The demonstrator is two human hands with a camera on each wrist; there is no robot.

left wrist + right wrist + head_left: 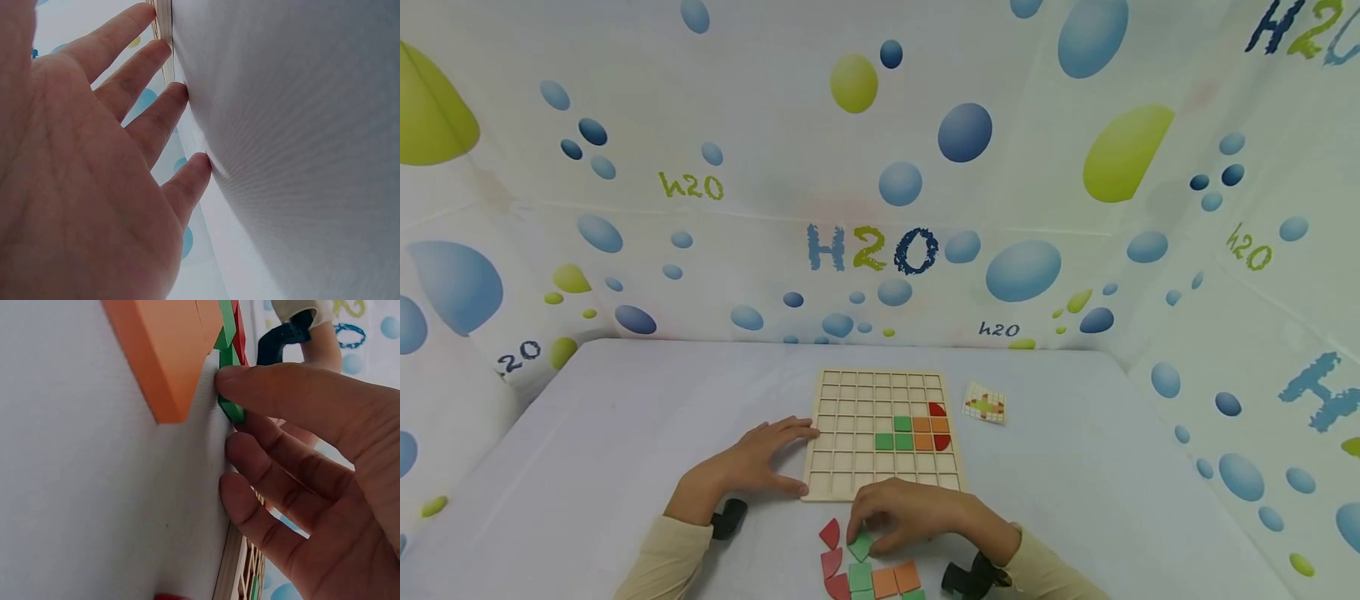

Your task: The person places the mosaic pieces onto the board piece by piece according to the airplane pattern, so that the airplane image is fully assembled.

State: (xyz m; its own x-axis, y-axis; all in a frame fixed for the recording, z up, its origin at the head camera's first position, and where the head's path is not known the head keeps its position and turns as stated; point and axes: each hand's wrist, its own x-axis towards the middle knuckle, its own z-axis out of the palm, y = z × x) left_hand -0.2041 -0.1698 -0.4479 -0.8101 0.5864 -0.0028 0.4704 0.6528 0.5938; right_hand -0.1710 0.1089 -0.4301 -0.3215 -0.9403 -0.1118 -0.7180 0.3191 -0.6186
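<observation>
Head view: the right hand (917, 517) pinches a green square tile (859, 546). The left hand (752, 462), fingers straight, rests flat against the wooden grid board (842, 475).

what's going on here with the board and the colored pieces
A person is filling a wooden grid board with flat coloured tiles. A few green, orange and red ones already sit in its right side. The left hand rests flat, fingers at the board's left edge. The right hand pinches a green tile from the loose pile in front of the board. A small pattern card lies to the board's right.
</observation>
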